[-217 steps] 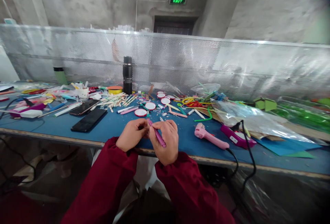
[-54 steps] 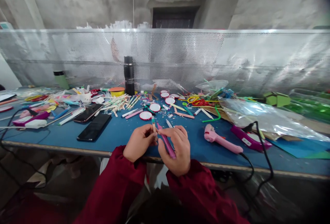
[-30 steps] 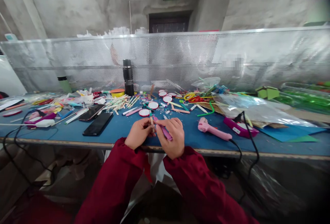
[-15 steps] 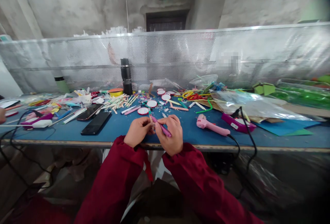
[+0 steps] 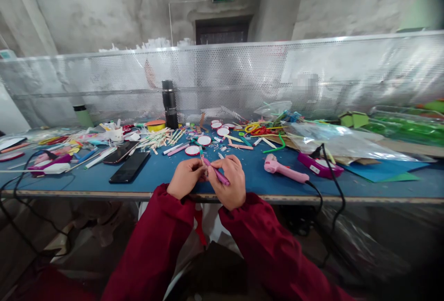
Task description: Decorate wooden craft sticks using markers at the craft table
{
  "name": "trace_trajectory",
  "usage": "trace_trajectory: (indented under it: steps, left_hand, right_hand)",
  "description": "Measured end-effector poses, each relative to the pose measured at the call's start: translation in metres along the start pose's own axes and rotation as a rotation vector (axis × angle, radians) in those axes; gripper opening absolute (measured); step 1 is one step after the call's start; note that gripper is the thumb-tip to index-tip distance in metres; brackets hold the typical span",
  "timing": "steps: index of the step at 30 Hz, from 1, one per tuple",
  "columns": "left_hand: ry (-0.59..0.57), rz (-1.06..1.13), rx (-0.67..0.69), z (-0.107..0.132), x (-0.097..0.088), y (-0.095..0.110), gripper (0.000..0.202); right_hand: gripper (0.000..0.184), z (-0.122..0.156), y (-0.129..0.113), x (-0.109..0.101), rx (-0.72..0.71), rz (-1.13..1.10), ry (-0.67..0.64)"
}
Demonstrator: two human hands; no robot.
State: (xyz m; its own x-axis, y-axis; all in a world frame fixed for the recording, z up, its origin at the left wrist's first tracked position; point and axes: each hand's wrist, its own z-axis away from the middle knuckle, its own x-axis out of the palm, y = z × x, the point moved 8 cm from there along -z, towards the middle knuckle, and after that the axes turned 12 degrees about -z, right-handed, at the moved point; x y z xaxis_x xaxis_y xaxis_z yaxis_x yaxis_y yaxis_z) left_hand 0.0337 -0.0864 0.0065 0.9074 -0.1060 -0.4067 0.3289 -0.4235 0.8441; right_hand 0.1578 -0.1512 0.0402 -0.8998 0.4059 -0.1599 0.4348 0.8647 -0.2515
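My right hand is closed around a purple marker pen, its front end pointing toward my left fingers. In my left hand the fingers pinch a small thin strip with a teal tip; its lower part is hidden by the fingers. The two hands meet over the front edge of the blue table, and the pen's front end is at or very near the strip; I cannot tell whether they touch. Just beyond the hands lies a round white disc with a red rim.
Two dark phones lie to the left. A pink glue gun with a black cable rests on the right, beside a purple device. Behind are a black bottle, scattered pale strips and a clear plastic sheet.
My hands keep almost the same place and hold, with only a tiny shift of the pen. At the far left edge, another person's hand has gone out of view.
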Motion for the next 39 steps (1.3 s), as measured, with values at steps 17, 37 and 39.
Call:
trace_trajectory:
  steps: [17, 37, 39]
  left_hand:
    - [-0.004, 0.001, 0.038, -0.0008, 0.0, -0.0018, 0.021]
    - [-0.019, 0.024, 0.018, -0.0018, 0.0017, -0.0073, 0.015]
    - [-0.01, 0.024, 0.02, -0.0022, 0.0012, -0.0085, 0.014]
  right_hand:
    - [0.01, -0.0002, -0.001, -0.0005, -0.012, 0.002, 0.013]
    - [0.009, 0.0007, 0.0003, -0.0036, -0.009, -0.004, 0.044]
    - [0.009, 0.0004, -0.0003, -0.002, -0.013, -0.007, 0.026]
